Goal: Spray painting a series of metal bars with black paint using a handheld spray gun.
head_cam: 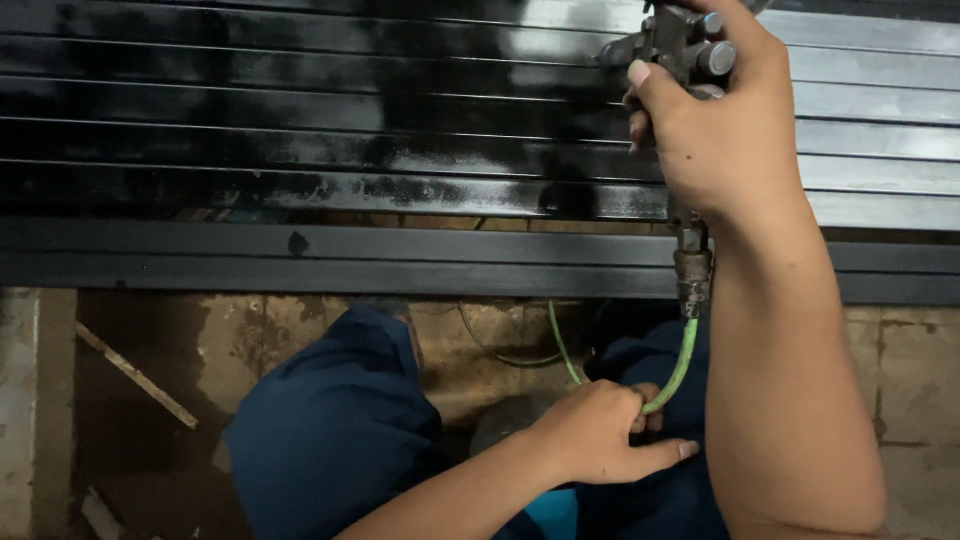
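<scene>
Fingers of the right hand point(725, 120) are wrapping tightly around a metal spray gun point(680, 50) near the top right of the head view; the thumb is lying along the gun's left side, and the gun's body is showing only in part above the knuckles; its handle is running down below the hand to a grimy brass-coloured fitting point(692, 280). Out of that fitting a thin green hose point(680, 365) is curving down and to the left; the left hand point(600, 435) is closing around it lower in the picture, fingers curled over the hose and thumb sticking out to the right, so both hands are holding something rather than hanging open. More of the green hose is looping behind the left hand, against the floor.

Behind the gun a stack of long metal bars point(300, 130) is lying across the whole width of the view; most of them are glistening with wet black paint, while the stretch at the far right is looking greyer and duller. Below the bars the person's knees in dark blue trousers point(340, 420) are filling the lower middle; stained concrete floor point(900, 380) is showing on either side, and a pale wooden strip point(135, 375) is lying slantwise at the left.
</scene>
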